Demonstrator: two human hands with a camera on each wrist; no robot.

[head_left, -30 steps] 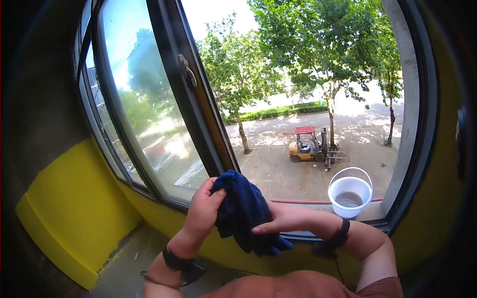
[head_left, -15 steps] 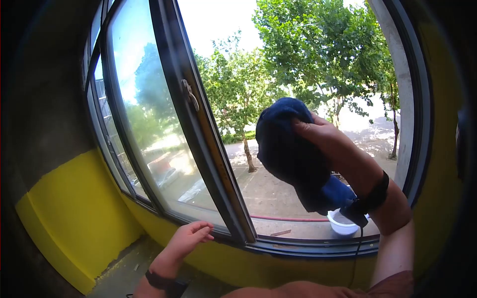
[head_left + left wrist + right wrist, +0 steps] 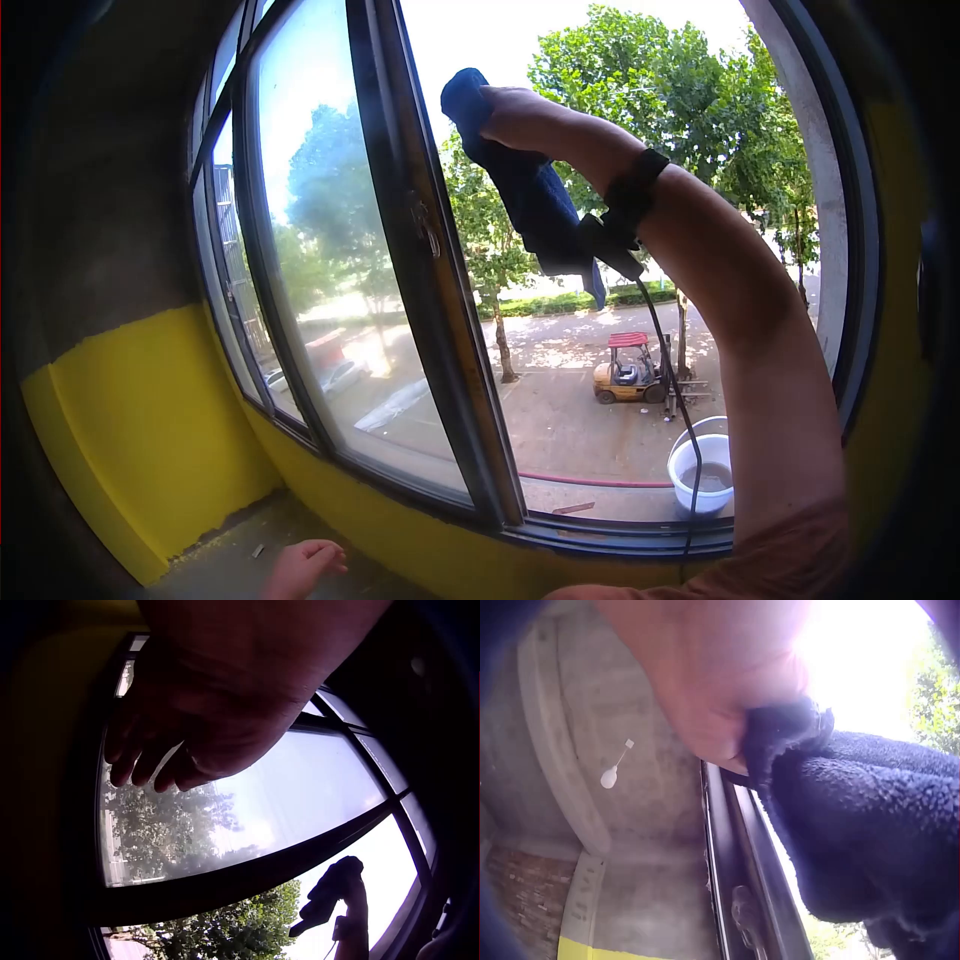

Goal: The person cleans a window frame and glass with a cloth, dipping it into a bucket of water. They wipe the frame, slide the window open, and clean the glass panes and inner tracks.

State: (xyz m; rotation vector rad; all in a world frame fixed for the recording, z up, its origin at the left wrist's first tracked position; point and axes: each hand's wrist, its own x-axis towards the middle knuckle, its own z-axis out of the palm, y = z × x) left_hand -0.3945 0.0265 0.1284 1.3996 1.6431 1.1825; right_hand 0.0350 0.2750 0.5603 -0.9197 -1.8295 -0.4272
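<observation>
My right hand (image 3: 522, 118) is raised high in the window opening and grips a dark blue cloth (image 3: 530, 195), which hangs down from it. In the right wrist view the fluffy cloth (image 3: 870, 817) bunches under the fingers, close beside the dark window frame (image 3: 739, 847). The left hand (image 3: 305, 568) is low at the bottom of the head view, holding nothing, its fingers loosely bent. From the left wrist, that hand (image 3: 202, 727) shows fingers hanging relaxed before the glass pane (image 3: 300, 787).
A white bucket (image 3: 708, 462) with greyish water stands on the sill at the right. The sliding sash has a handle (image 3: 427, 230). Outside are trees and a forklift (image 3: 630, 375). A cable (image 3: 668, 350) trails from the right wrist. A yellow-painted wall (image 3: 140, 440) lies at left.
Both hands were at the cloth; the left let go and dropped low. My right hand has carried the cloth up and, lately, leftward toward the top of the sash.
</observation>
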